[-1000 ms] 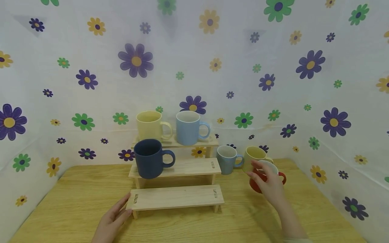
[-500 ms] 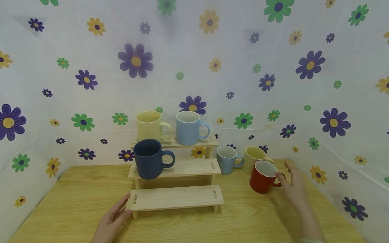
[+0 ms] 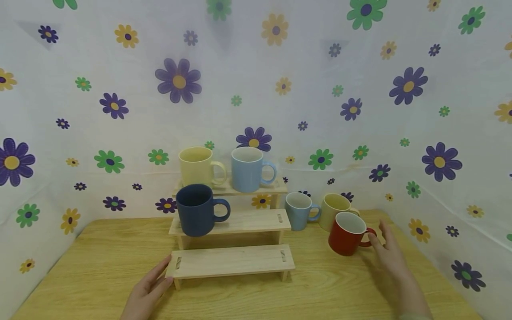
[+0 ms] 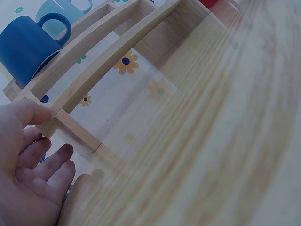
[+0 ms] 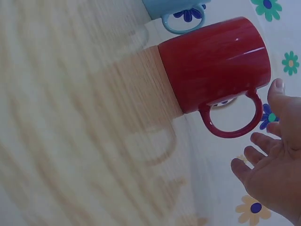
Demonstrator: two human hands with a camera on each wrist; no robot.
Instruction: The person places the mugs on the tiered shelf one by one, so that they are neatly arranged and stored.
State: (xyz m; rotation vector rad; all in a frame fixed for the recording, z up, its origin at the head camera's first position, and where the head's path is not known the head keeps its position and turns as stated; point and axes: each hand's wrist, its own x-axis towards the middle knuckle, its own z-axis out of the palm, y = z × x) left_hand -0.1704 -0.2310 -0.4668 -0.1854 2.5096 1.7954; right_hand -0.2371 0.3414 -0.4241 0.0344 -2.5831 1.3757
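Observation:
In the head view my left hand (image 3: 146, 289) rests against the left end of the lowest shelf (image 3: 232, 261) of a stepped wooden rack. The left wrist view shows one digit touching the shelf's corner, the other fingers loosely bent below it. My right hand (image 3: 392, 253) is beside a red mug (image 3: 345, 235) with a white inside, on the table. Its thumb is close to the mug's handle; whether they touch cannot be seen. In the right wrist view the right hand (image 5: 277, 155) has its fingers spread apart, holding nothing.
On the rack's middle step stands a dark blue mug (image 3: 196, 211). The top step holds a yellow mug (image 3: 196, 166) and a light blue mug (image 3: 246, 171). Behind the red mug stand another light blue mug (image 3: 297, 213) and a yellow one (image 3: 332, 211). A flowered curtain hangs behind.
My right hand has drawn back from over the red mug to the right, to beside its handle. The mug stands where it was. My left hand has stayed at the shelf's end.

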